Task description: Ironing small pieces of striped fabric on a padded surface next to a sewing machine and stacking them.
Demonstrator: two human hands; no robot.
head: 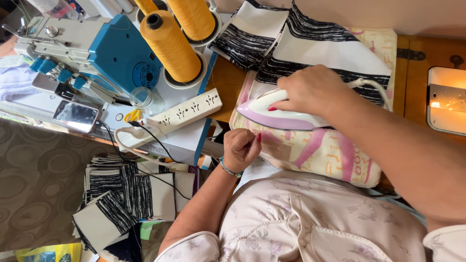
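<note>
My right hand (310, 90) grips the handle of a white and pink clothes iron (272, 116), which rests on a pink and cream padded cloth (335, 155) over the wooden table. My left hand (241, 148) is closed at the near edge of that padded cloth, fingers pinched on it beside the iron's tip. Beyond the iron lie white fabric pieces with black streaked bands (315, 43).
A blue and grey overlock sewing machine (92, 53) with orange thread cones (171, 46) stands at the left. A white power strip (174, 116), a small glass jar (141, 97) and a phone (75, 116) lie beside it. Striped fabric pieces (121, 194) are piled on the floor.
</note>
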